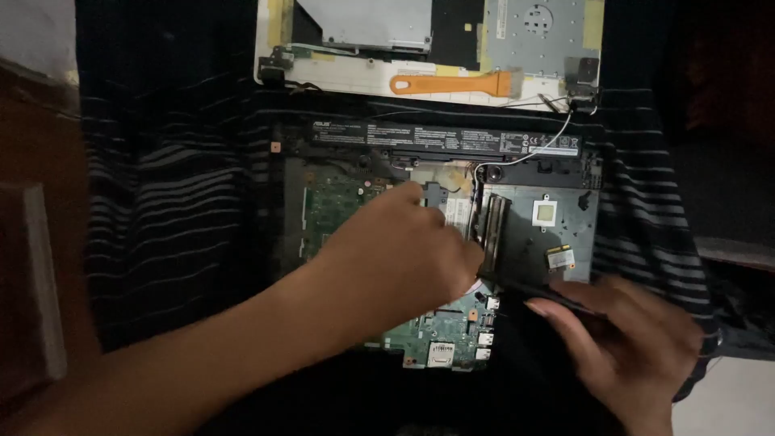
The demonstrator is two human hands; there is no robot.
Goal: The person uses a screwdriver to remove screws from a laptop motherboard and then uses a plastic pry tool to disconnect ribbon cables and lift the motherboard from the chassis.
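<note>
Head view: I look down on an opened laptop base (436,242) lying on a dark cloth with thin pale stripes (178,202). I cannot tell what surface lies under the cloth.

1. Left hand (395,258). It reaches in from the near left and rests over the middle of the green circuit board (436,335). The fingers (416,194) are curled downward onto the board near its far edge. Whether this grip is clamped on any part I cannot tell, since the back of the hand hides the fingertips.

2. Right hand (630,339). It sits at the near right corner of the base. Its grip is closed together on a thin black tool (525,287), which runs left and far from the fingers, its tip close to the left hand at the right edge of the board.

3. Laptop base. The long black battery pack (444,141) lies across the far edge. To the right of the board is a grey metal plate (549,230) with a small square cut-out and a small card just near of it. A white cable (549,137) runs from the far right hinge area down across the battery.

4. Far of the base. The pale detached cover panel (420,77) lies open side up, showing metal shielding. An orange-handled brush (452,83) lies flat along the panel's near edge, handle to the left, bristles to the right, well apart from both hands.

5. Left margin. A reddish-brown surface (32,242) shows beside the cloth.
</note>
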